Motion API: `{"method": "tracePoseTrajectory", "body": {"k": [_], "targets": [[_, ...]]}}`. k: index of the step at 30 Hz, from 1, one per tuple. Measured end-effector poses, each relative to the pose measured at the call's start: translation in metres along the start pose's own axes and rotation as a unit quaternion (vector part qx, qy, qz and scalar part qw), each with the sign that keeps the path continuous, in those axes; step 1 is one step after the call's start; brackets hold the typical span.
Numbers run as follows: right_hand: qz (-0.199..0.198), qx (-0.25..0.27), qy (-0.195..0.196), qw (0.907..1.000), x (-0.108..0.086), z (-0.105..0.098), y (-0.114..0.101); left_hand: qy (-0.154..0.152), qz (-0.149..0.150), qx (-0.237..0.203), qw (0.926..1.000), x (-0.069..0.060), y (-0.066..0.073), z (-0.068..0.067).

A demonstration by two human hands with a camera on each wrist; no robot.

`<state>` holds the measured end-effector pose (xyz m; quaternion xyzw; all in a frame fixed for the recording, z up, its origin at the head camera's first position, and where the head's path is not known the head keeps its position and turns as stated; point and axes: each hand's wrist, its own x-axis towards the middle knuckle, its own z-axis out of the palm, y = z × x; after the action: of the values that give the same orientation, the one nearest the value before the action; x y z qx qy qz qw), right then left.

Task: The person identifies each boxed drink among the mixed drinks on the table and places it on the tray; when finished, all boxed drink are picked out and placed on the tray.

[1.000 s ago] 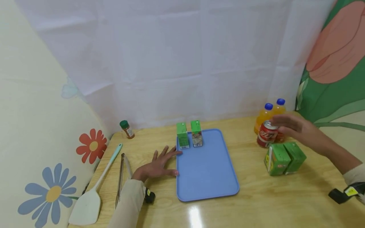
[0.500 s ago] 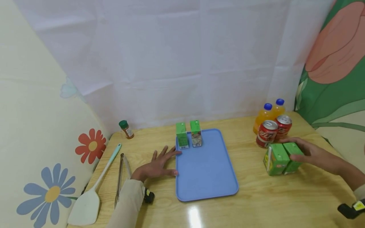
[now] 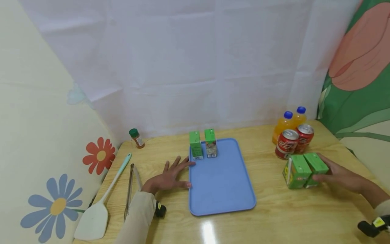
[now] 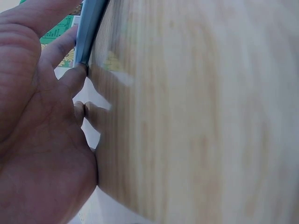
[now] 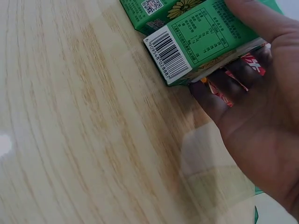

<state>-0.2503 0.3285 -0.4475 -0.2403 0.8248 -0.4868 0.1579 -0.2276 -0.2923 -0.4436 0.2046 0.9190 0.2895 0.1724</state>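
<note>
Wood-grain counter [image 3: 268,223] | left grip [image 3: 167,180]: fingers spread apart, touching blue tray [image 3: 220,184] | right grip [image 3: 342,178]: clamped on right-hand green carton [image 3: 315,164], beside another carton [image 3: 298,173]

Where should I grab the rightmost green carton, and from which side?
The best grip on the rightmost green carton is probably across its near and far faces, coming from the right. It stands upright with flat faces to pinch, and the neighbouring carton crowds its left side. The right hand is at the right side.
</note>
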Motion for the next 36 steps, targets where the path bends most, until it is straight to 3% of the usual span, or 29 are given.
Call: {"method": "tracePoseTrajectory", "body": {"k": [10,17,27,36], "targets": [[0.004,-0.020,0.040,0.9990,-0.004,0.004,-0.003,-0.002,0.004,-0.009,0.9999,0.001,0.002,0.003],[-0.018,-0.045,0.069,0.9964,-0.005,0.001,-0.011,0.002,0.003,-0.005,1.0000,0.004,0.001,0.004],[-0.071,-0.029,0.110,0.9910,-0.010,-0.012,-0.024,0.005,-0.002,0.005,1.0000,0.004,0.002,-0.001],[-0.083,-0.066,0.159,0.9817,-0.005,-0.032,-0.033,0.002,-0.010,-0.006,0.9999,0.001,0.000,0.001]]}}
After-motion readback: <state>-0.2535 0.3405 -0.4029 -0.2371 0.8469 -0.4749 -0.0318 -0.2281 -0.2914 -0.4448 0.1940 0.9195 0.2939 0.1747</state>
